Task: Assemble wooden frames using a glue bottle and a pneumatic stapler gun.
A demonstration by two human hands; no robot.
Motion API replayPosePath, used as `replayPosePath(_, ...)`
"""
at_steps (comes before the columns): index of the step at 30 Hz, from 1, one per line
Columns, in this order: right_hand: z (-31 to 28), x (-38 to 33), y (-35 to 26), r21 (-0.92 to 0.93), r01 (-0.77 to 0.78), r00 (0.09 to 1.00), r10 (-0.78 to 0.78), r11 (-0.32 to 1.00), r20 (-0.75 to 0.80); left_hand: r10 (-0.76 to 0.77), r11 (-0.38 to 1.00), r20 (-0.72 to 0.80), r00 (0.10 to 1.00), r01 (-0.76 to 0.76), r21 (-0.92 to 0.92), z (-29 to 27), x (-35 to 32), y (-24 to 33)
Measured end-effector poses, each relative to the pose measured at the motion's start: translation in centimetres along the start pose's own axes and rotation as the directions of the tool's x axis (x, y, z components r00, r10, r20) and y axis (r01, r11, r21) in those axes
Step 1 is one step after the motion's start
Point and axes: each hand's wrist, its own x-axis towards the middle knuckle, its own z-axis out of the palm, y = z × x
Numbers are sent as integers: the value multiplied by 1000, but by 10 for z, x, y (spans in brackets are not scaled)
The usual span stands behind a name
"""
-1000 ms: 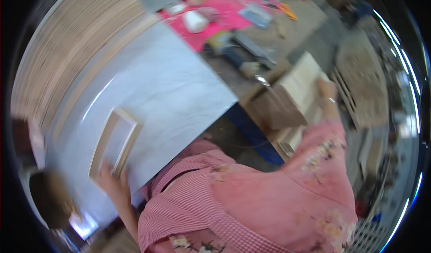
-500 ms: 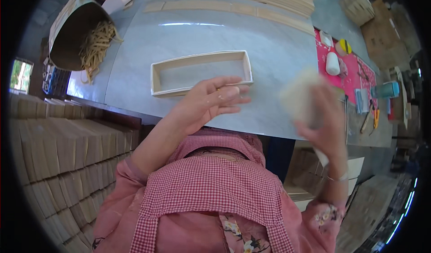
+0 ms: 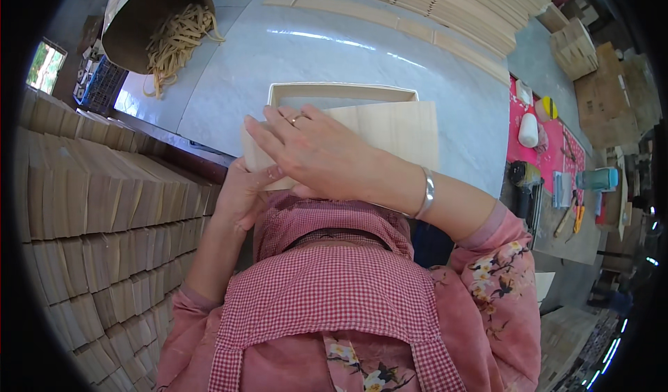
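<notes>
A thin pale wooden board (image 3: pixel 396 124) is held slightly tilted at the table's near edge, covering most of a shallow wooden box frame (image 3: pixel 348 89) with white edges. My left hand (image 3: pixel 243 194) grips the board's near left corner, thumb on top and its other fingers mostly hidden beneath. Across the board's left part lies my right hand (image 3: pixel 313 148), its fingers stretched out toward the far left. It wears a ring and a silver bangle. How much the board touches the frame cannot be made out.
A tipped container (image 3: pixel 125 37) spills rubber bands (image 3: pixel 181 44) at the far left. Stacked wooden slats (image 3: pixel 445 2) line the table's back. Right, a pink mat (image 3: pixel 518 107) bears a white bottle (image 3: pixel 528 130); a power tool (image 3: pixel 523 176) lies nearer. Wooden pieces (image 3: pixel 76 183) are piled left.
My right hand has swung left, bringing the board from the right side over the frame. My left hand has drawn back toward me and taken hold of its corner.
</notes>
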Motion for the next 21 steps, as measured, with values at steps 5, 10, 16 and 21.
replayPosePath(5, 9, 16, -5, -51, 7, 998, -10, 999, -63, 164, 985, -105, 981, -157, 71, -14, 2, 1)
replayPosePath(10, 10, 13, 2, 8, -29, 998, 29, 1000, -47, 193, 980, -108, 975, -187, 59, -15, 7, 5)
replayPosePath(16, -21, -53, 36, -115, -155, 984, 142, 981, -108, 258, 955, -89, 962, -240, 173, -36, 26, 24)
replayPosePath(21, -22, -84, 72, -57, -235, 969, 229, 970, -98, 249, 942, -70, 966, -224, 251, -30, 45, 37)
